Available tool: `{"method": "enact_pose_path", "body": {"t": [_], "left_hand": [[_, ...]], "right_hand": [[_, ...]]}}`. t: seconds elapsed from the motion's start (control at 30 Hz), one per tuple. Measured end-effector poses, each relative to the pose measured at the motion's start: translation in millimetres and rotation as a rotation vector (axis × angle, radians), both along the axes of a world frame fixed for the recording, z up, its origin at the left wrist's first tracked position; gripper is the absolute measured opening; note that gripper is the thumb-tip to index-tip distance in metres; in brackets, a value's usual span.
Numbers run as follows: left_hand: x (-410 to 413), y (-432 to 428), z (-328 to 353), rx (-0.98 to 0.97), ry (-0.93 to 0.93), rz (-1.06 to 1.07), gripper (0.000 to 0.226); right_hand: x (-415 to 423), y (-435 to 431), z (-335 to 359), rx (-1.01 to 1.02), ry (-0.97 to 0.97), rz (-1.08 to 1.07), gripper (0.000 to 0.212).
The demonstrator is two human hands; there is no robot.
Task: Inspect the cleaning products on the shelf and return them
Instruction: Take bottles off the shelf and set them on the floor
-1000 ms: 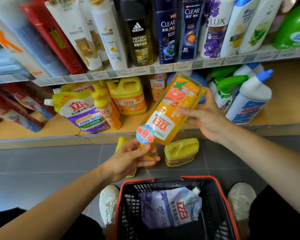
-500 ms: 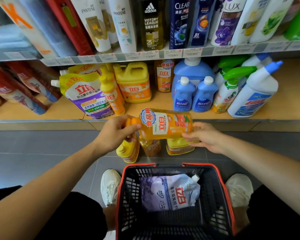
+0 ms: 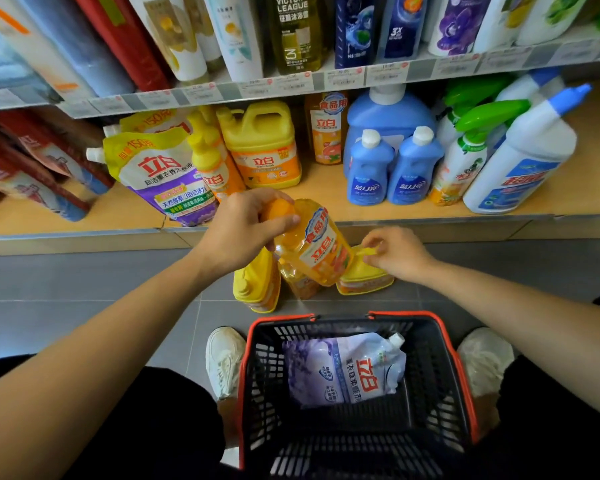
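Label faces up, seemingly for reading
The left hand (image 3: pixel 243 230) grips the orange bottle (image 3: pixel 321 247) by its cap, just before the shelf (image 3: pixel 430 221) front edge; the right hand (image 3: pixel 399 254) pinches a yellow jug (image 3: pixel 361 278) handle on the floor (image 3: pixel 84 289).

worn on the head, wide-angle, facing forward and down, close to the low shelf (image 3: pixel 589 168), basket (image 3: pixel 343 445) directly beneath.

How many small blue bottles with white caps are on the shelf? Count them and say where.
2. The left blue bottle and the right blue bottle stand side by side on the lower shelf, in front of a big blue jug. More may hide behind.
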State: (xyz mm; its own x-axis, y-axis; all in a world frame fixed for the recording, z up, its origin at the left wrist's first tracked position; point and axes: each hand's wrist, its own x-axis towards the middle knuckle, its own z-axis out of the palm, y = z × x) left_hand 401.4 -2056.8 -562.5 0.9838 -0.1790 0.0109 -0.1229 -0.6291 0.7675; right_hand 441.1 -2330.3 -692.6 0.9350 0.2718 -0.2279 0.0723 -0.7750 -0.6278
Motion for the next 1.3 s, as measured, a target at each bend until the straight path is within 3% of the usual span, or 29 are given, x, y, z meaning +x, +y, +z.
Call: {"method": "enact_pose_path", "body": {"t": [0.07,0.13,0.27,0.47,0.93,1.3], "left_hand": [[5,-2,4,-0.019,0.005,0.007,0.027],[6,-4,5,-0.015,-0.001,-0.026,0.026],[3,-2,7,-0.048,-0.005,-0.069,0.026],[0,2,2,-0.047,0.039,-0.07,0.022],[5,-28,-28,0.018,0.145,-0.221,0.029],[18,-38,-125,0.473,0.296,-0.414,0.048]], "right_hand": [[6,-5,-4,-0.183,-0.136,0.111,0.045],[10,-11,-11,-0.346,-0.11,0.213,0.059],[13,-20,-23,-0.513,-0.105,0.312,0.047],[20,-19,-16,-0.506,-0.067,0.239,0.03],[20,-39,-18,-0.414,0.034,0.049,0.026],[18,-42,-14,-0.377,0.101,0.106,0.038]]}}
